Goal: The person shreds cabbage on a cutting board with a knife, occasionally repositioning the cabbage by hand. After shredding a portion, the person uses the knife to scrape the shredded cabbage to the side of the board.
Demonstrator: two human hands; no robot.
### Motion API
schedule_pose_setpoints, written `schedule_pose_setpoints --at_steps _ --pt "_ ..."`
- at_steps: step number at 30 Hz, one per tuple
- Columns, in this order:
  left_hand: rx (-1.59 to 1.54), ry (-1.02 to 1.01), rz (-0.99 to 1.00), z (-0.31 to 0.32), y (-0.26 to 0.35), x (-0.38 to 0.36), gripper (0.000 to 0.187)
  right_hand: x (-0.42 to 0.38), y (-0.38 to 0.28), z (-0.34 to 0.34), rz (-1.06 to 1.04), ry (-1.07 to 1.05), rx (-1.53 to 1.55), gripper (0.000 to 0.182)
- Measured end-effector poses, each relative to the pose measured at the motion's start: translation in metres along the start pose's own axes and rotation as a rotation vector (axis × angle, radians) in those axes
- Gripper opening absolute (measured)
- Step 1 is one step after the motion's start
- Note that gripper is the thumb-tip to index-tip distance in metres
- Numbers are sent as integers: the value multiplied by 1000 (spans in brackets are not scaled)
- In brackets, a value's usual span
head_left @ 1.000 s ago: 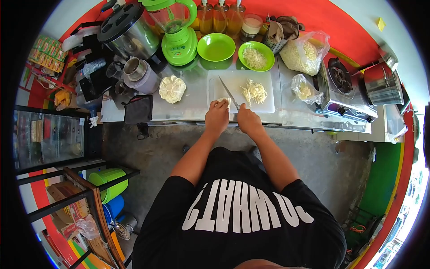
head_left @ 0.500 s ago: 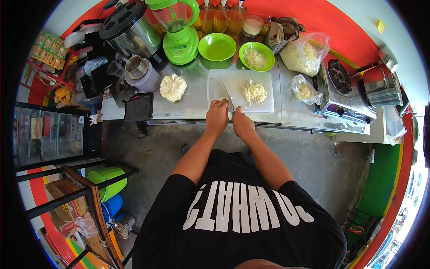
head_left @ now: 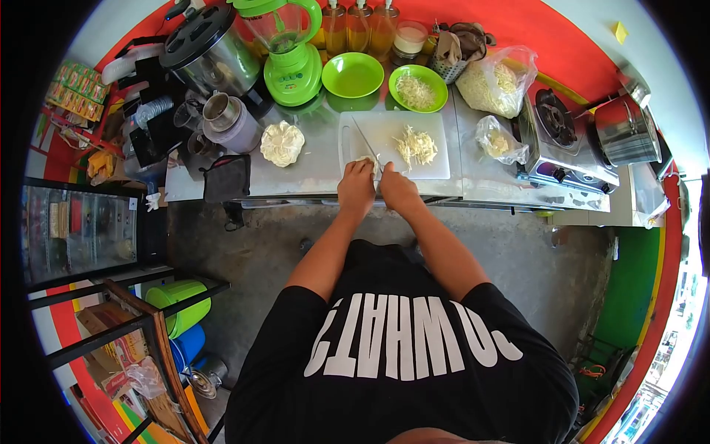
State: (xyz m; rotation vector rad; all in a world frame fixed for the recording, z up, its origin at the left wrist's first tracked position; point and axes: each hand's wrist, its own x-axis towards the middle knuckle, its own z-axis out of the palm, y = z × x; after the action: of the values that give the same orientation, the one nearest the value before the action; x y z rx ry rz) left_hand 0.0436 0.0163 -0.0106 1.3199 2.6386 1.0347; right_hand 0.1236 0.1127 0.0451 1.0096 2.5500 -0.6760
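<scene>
A white cutting board [head_left: 436, 169] lies at the front of the metal counter. My right hand [head_left: 400, 188] is wrapped round the handle of a knife [head_left: 364, 138], whose blade slants away to the far left over the board. Beside the blade, my left hand [head_left: 357, 185] has its fingers curled onto a pale piece of cabbage [head_left: 367, 158], mostly covered by the fingers. A heap of shredded cabbage [head_left: 416, 146] sits on the right half of the board. Left of the board rests a large cut cabbage [head_left: 282, 143].
Behind the board stand a green bowl [head_left: 353, 75] and another green bowl [head_left: 441, 96] holding shreds. A green blender [head_left: 293, 74] is at the back left. Bags of shredded cabbage [head_left: 494, 94] and a gas stove [head_left: 566, 159] are on the right.
The whole view has shifted slightly, with the counter a little higher and further left. Both hands stay at the front of the board, and the knife's angle has changed slightly.
</scene>
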Motion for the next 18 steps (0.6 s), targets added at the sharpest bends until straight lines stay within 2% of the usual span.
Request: schedule_pose_setpoints --at_steps 5,8,10,14,18 --pt "-37 5 -30 -6 4 -1 24 -13 -2 -5 -20 -41 -78 30" --pt "-63 5 -56 -6 6 -1 22 -10 3 13 24 -18 -47 38" --pt "-73 16 -44 -2 6 -2 22 -1 0 4 -15 -7 29 30" --pt "-73 71 -17 -1 3 -2 21 -8 -7 -15 -20 -16 -1 28" --pt "-92 52 -47 -5 7 -2 22 -18 -3 -2 11 -25 -30 29"
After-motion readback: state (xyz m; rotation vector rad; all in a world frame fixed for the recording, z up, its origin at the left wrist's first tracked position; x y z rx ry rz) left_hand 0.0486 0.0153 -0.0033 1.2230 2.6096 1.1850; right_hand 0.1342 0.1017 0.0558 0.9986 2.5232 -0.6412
